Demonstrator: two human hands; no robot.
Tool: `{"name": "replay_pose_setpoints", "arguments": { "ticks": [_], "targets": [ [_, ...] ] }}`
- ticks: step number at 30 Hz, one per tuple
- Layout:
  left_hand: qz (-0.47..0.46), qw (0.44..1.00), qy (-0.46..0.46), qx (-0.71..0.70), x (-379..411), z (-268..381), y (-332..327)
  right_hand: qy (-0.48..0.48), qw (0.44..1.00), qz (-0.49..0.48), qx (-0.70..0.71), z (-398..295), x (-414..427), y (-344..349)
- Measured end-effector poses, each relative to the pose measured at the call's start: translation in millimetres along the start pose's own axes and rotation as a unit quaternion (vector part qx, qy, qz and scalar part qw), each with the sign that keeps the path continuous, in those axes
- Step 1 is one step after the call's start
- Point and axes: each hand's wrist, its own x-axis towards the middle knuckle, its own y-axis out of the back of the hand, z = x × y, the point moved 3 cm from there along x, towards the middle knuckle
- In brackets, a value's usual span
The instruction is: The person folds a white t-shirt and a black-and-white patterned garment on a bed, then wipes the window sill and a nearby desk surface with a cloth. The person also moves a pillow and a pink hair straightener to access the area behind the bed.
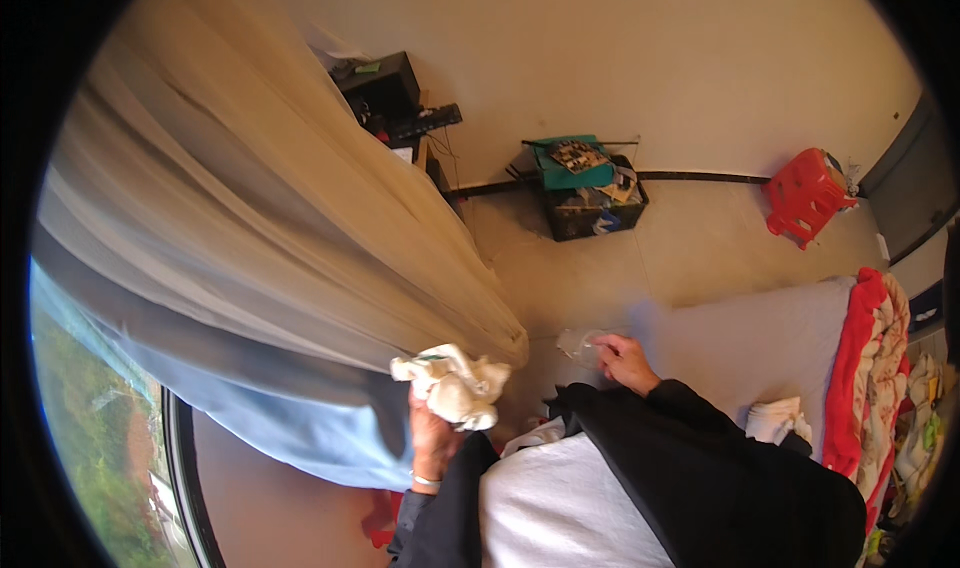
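Observation:
My left hand [433, 433] holds up a crumpled cream-white cloth [457, 388] beside the lower edge of a long beige curtain [360, 230]. The cloth covers most of the fingers. My right hand [626, 361] grips a clear, see-through cup [581, 348] by its side, over the tiled floor near the corner of the bed. A folded white cloth [776, 419] lies on the grey bed sheet [750, 335], to the right of my right arm.
A black crate [596, 219] of mixed items stands by the wall, with a red plastic stool [802, 196] farther right. A red patterned blanket [847, 388] lies along the bed. A window [105, 418] is at the lower left, and a black box [386, 87] at the upper left.

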Motion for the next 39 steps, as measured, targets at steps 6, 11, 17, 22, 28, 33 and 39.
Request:
{"name": "replay_pose_setpoints", "arguments": {
  "ticks": [6,11,17,22,28,33,39],
  "targets": [
    [-0.046,0.996,0.072,0.011,82.6,-33.4,-58.9,-0.024,0.994,0.084,0.069,16.3,50.1,38.3],
    [0.011,0.989,0.136,-0.061,168.9,-76.4,-72.2,-0.007,0.993,0.097,0.061,22.3,126.7,78.0],
    [0.028,0.976,0.184,-0.114,297.1,-127.4,-105.7,-0.039,0.994,0.066,0.072,17.7,227.8,135.8],
    [0.019,0.98,0.175,-0.093,375.9,-139.3,-141.3,-0.089,0.991,0.077,0.07,1.3,286.1,198.2],
    [0.011,0.996,-0.031,-0.082,473.7,-62.8,-132.5,-0.074,0.987,0.09,0.108,-11.3,344.1,226.2],
    [0.077,0.963,-0.257,0.038,548.2,64.0,-136.6,-0.095,0.985,0.078,0.117,-16.4,384.4,233.6],
    [0.24,0.788,-0.48,0.301,641.6,235.4,-142.3,-0.086,0.982,0.111,0.125,-35.8,452.5,233.4]
  ]
}}
